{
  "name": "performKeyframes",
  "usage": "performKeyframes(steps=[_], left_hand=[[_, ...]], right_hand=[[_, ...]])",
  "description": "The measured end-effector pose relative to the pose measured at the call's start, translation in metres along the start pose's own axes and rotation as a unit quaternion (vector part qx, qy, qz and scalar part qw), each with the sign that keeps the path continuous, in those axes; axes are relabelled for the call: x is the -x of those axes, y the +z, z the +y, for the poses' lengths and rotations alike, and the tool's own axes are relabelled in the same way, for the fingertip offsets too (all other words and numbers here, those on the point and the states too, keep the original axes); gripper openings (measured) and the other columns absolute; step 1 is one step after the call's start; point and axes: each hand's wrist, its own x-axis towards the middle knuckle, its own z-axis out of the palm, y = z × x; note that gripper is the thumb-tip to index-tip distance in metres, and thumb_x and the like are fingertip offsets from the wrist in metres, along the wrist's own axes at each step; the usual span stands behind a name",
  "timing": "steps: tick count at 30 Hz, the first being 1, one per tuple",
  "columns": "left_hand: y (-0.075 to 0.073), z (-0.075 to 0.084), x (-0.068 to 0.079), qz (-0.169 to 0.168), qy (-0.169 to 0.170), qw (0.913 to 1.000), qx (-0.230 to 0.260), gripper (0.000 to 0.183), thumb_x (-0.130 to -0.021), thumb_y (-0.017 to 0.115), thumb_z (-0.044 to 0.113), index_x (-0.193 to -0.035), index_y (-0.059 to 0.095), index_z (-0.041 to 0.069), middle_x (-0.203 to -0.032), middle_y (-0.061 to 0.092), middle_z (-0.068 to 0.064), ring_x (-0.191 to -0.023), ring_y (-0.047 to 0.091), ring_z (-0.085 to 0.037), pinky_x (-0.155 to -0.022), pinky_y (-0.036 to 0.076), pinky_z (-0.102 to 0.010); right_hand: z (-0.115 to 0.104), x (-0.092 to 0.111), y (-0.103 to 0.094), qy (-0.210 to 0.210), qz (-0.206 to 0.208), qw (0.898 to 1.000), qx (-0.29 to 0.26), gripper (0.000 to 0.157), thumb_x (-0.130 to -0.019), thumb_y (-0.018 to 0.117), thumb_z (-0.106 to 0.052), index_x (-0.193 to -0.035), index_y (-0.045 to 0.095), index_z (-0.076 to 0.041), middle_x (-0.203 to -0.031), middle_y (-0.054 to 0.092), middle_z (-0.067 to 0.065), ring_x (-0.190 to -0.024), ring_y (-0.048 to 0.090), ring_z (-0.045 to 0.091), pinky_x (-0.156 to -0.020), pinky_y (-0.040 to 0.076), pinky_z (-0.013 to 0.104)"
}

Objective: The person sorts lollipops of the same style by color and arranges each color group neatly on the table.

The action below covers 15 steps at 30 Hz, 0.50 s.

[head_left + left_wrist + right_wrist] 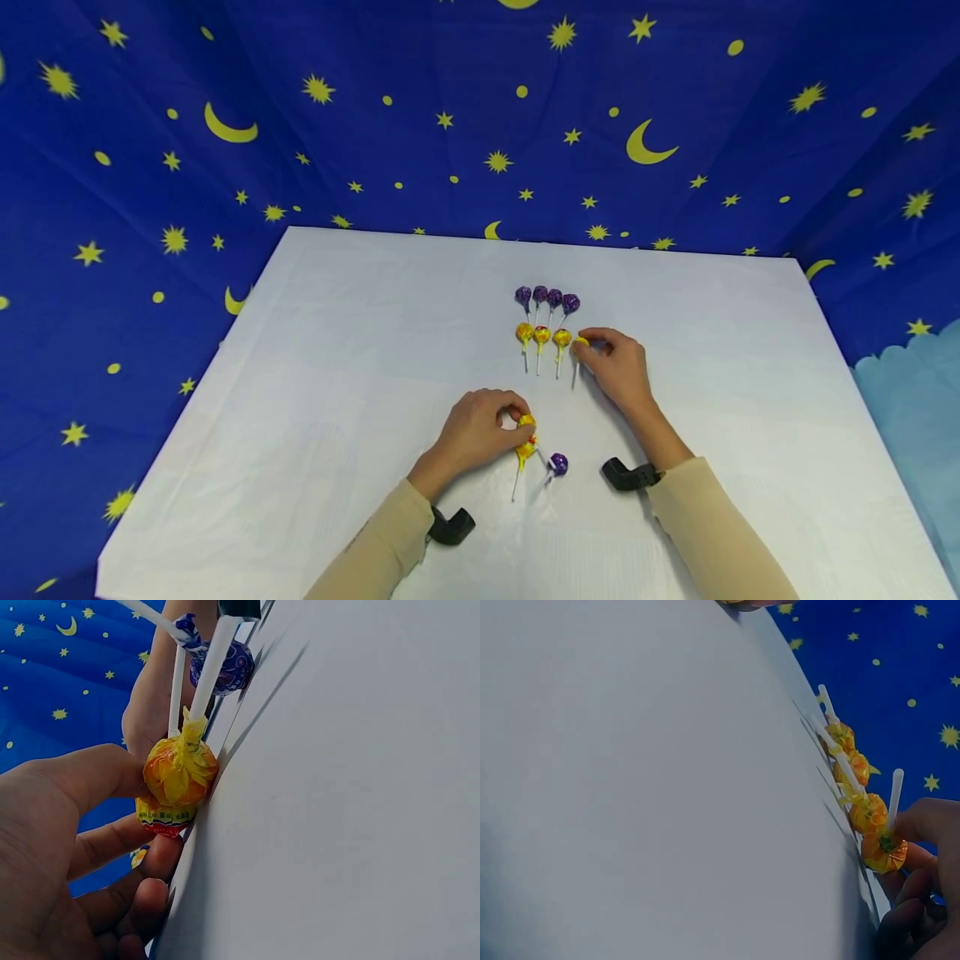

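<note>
While left hand (pixel 474 429) pinches wrapped yellow lollipops (pixel 180 774) (seemingly two) | right hand (pixel 621 368) grip: pinching single yellow lollipop (pixel 885 853)

On the table (pixel 697 317), a far row of four lollipops (pixel 554 297); at six o'clock, a near row of three (pixel 542 335); beside that at three o'clock, one lollipop (pixel 581 342) in the right hand (pixel 621 367). Toward six, a lollipop pair (pixel 527 450) in the left hand (pixel 480 429); at its four o'clock, another lollipop (pixel 558 464).
</note>
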Motion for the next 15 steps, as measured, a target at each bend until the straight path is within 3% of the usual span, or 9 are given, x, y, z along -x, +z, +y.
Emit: performKeyframes(steps=[15], left_hand=[[-0.0004, 0.0002, -0.0003, -0.001, 0.001, 1.0000, 0.004, 0.013, -0.084, 0.071, 0.039, -0.092, 0.069, 0.029, -0.079, 0.061, 0.018, -0.065, 0.048, -0.003, -0.064, 0.040, -0.025]], right_hand=[[0.0041, -0.0092, 0.0061, 0.002, 0.002, 1.000, 0.001, 0.028, -0.085, 0.072, -0.029, -0.106, 0.072, -0.010, -0.097, 0.066, 0.006, -0.060, 0.046, 0.020, -0.055, 0.035, 0.033]])
